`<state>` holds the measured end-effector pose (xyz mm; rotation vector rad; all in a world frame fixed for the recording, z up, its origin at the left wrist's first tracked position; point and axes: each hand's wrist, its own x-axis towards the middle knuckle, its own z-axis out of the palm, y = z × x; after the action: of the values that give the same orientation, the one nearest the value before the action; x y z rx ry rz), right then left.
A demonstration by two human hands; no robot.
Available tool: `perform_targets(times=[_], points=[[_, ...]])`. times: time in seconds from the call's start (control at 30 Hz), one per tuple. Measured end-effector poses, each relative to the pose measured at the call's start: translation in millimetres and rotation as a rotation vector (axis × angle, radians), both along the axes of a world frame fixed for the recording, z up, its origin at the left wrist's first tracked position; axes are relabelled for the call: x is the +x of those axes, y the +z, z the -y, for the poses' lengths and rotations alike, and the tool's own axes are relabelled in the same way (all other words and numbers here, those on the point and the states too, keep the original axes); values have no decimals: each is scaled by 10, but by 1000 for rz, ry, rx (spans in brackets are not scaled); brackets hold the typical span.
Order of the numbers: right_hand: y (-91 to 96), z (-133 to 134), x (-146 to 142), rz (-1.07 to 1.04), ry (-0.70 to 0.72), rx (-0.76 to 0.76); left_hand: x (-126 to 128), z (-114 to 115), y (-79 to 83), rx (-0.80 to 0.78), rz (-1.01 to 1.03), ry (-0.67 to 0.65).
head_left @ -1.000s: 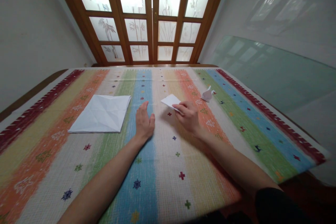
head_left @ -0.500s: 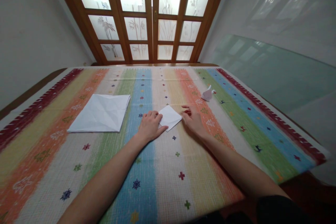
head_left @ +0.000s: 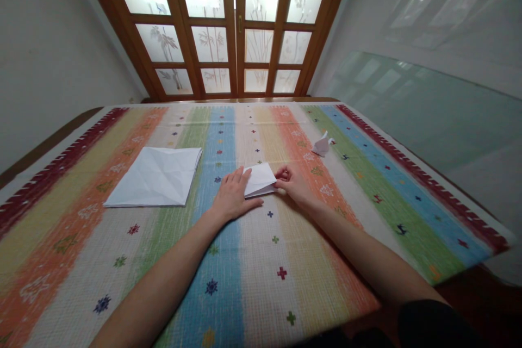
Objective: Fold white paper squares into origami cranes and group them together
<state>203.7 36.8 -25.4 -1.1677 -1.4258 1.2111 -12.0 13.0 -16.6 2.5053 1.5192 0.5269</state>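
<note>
A small folded sheet of white paper (head_left: pixel 260 176) lies on the striped tablecloth between my hands. My left hand (head_left: pixel 234 193) rests over its left edge, fingers stretched out and thumb apart, pressing it to the cloth. With thumb and fingers closed, my right hand (head_left: pixel 291 182) pinches the paper's right corner. The near side of the paper shows a slight gap between its layers.
A stack of larger white paper sheets (head_left: pixel 155 176) lies to the left. Farther off on the right stands a small folded paper figure (head_left: pixel 322 145). The striped tablecloth (head_left: pixel 261 283) covers the table, with a wooden glass-paned door (head_left: pixel 236 54) beyond it.
My right hand has moved left and taken hold of the paper's right corner. The paper has turned from a diamond pose, and its near layers have parted. My left hand has shifted slightly.
</note>
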Motion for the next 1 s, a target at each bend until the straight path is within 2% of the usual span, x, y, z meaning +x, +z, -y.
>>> perform_targets(times=[0.13, 0.27, 0.37, 0.53, 0.7, 0.9, 1.0], points=[[-1, 24, -61, 238, 56, 179, -17, -9, -14, 8, 65, 8], [79, 70, -124, 398, 100, 362, -22, -12, -18, 18, 93, 5], [107, 57, -176, 575, 210, 468, -18, -14, -6, 15, 109, 12], [44, -57, -306, 863, 365, 669, -19, -28, 0, 17, 157, 13], [-1, -143, -352, 999, 451, 694, -42, -55, -27, 0, 199, 19], [44, -148, -271, 906, 488, 680, -95, -115, -21, -10, 236, 31], [117, -132, -253, 856, 510, 611, -120, -168, -29, 6, 215, 18]])
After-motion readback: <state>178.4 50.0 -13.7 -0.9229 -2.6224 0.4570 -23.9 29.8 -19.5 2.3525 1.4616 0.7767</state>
